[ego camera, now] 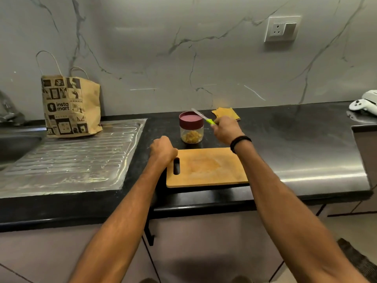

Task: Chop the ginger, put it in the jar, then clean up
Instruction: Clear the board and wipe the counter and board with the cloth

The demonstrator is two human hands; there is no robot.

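A clear jar (191,131) with a maroon lid stands on the black counter, chopped ginger (192,136) lying in its bottom. In front of it lies a wooden cutting board (206,167) with a handle slot at its left end and a faint stain in the middle. My left hand (163,149) grips the board's left end near the slot. My right hand (225,129) holds a knife (202,116) by its green handle just right of the jar, the blade raised and pointing left over the lid.
A folded yellow cloth (226,113) lies behind my right hand by the wall. A printed paper bag (70,105) stands on the steel draining board (67,158), with the sink (16,144) at far left. A white controller (364,104) sits at far right.
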